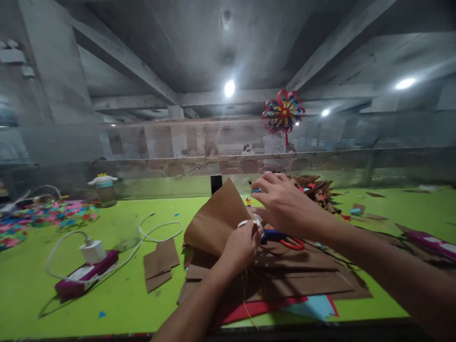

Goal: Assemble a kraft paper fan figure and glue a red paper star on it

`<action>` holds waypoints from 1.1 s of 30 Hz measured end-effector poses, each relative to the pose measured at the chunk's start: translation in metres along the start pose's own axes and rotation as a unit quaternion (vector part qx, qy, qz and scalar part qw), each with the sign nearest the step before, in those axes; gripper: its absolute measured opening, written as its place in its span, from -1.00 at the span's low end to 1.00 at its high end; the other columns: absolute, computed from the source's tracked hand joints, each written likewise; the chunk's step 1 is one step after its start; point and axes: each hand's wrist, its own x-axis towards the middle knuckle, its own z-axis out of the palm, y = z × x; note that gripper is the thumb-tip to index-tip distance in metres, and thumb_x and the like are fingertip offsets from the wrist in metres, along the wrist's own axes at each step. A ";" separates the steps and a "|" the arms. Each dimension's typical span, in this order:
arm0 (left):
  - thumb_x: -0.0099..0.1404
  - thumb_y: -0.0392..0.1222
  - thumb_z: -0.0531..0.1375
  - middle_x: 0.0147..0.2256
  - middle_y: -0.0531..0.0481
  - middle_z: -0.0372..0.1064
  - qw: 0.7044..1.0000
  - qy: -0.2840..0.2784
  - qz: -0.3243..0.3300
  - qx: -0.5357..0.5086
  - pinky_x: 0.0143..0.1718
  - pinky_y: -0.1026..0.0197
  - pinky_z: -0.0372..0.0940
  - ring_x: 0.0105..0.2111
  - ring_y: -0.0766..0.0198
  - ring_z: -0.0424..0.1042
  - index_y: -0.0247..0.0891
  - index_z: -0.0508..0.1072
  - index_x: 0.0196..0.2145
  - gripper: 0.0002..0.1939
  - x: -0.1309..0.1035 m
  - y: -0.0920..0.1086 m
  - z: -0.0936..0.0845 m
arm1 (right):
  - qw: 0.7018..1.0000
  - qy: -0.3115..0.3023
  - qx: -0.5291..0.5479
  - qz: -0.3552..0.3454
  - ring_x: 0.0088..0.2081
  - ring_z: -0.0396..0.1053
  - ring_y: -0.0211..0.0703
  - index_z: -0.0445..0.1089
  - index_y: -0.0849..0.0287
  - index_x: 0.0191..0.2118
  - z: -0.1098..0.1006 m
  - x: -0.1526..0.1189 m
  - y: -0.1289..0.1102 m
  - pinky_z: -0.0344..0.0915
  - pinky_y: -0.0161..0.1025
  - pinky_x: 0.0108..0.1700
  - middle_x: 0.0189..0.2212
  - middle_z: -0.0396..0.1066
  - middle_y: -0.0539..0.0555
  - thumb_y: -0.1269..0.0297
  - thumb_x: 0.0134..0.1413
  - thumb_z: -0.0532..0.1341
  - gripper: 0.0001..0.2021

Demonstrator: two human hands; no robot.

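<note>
My left hand [244,244] is closed on the narrow end of a brown paper piece [213,218], which fans out up and to the left. Something small and white [254,222] shows at its fingertips. My right hand [276,197] is raised just above and to the right, its fingers bent and partly spread; whether it holds a thin thing is too blurred to tell. Scissors [285,239] with blue and red handles lie beside the hands. Beneath are stacked brown paper sheets [285,285]. A thin yellow string [245,304] hangs below my left hand.
On the left are a purple power strip [87,275] with a white charger, a clear cup [124,232], brown paper scraps [160,263] and colourful cut pieces [64,213]. Folded brown paper [317,190] lies behind my right hand. A mesh partition [171,161] borders the green table [124,308].
</note>
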 end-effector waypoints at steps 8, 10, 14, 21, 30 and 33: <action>0.19 -0.04 0.05 -0.48 -0.05 0.29 0.991 0.042 -0.004 -0.126 -0.42 0.26 0.03 -0.45 0.15 0.31 -0.19 0.29 -0.36 -0.82 -0.002 -0.004 0.000 | 0.985 -0.163 -0.014 -0.062 -0.30 0.22 -0.05 0.43 0.20 -0.49 0.029 0.017 0.006 0.00 -0.18 -0.32 -0.49 0.39 0.13 0.12 -0.08 0.20 -0.77; 0.17 -0.06 0.07 -0.50 -0.03 0.26 0.989 0.057 -0.013 -0.137 -0.42 0.26 0.02 -0.47 0.16 0.29 -0.18 0.29 -0.39 -0.85 -0.002 -0.005 0.002 | 0.985 -0.157 -0.012 -0.071 -0.34 0.22 -0.10 0.41 0.21 -0.53 0.036 0.015 0.005 -0.03 -0.20 -0.33 -0.53 0.37 0.11 0.25 -0.10 0.22 -0.86; 0.19 -0.06 0.05 -0.54 0.02 0.21 0.987 0.057 -0.026 -0.147 -0.43 0.27 0.01 -0.51 0.22 0.26 -0.18 0.26 -0.43 -0.84 0.000 -0.007 0.002 | 0.988 -0.133 -0.001 -0.080 -0.38 0.18 -0.16 0.37 0.21 -0.57 0.045 0.010 0.006 -0.06 -0.19 -0.32 -0.55 0.34 0.09 0.51 -0.15 0.17 -0.89; 0.20 -0.02 0.02 -0.62 0.13 0.17 0.953 -0.021 -0.077 -0.293 -0.58 0.32 0.07 -0.65 0.35 0.18 -0.21 0.13 -0.42 -0.79 0.008 -0.008 -0.008 | 0.999 -0.006 -0.013 -0.042 -0.29 0.12 -0.09 0.33 0.22 -0.45 0.027 -0.038 -0.015 -0.07 -0.03 -0.10 -0.46 0.31 0.11 0.46 0.05 0.03 -0.83; 0.09 0.04 0.15 -0.55 0.04 0.29 0.838 -0.104 -0.155 -0.513 -0.52 0.35 0.20 -0.58 0.41 0.29 -0.34 0.29 -0.41 -0.66 0.009 -0.006 -0.025 | 0.993 0.016 0.067 0.096 -0.29 0.13 -0.10 0.31 0.20 -0.51 0.062 -0.096 0.005 0.03 -0.10 -0.20 -0.48 0.29 0.09 0.47 0.09 0.00 -0.77; 0.11 0.01 0.15 -0.56 0.04 0.27 0.823 -0.091 -0.166 -0.536 -0.57 0.40 0.16 -0.61 0.46 0.25 -0.36 0.32 -0.41 -0.68 0.011 -0.008 -0.030 | 0.985 0.003 0.119 0.125 -0.33 0.15 -0.12 0.31 0.19 -0.49 0.073 -0.105 0.008 0.07 -0.15 -0.25 -0.49 0.28 0.08 0.46 0.10 0.00 -0.78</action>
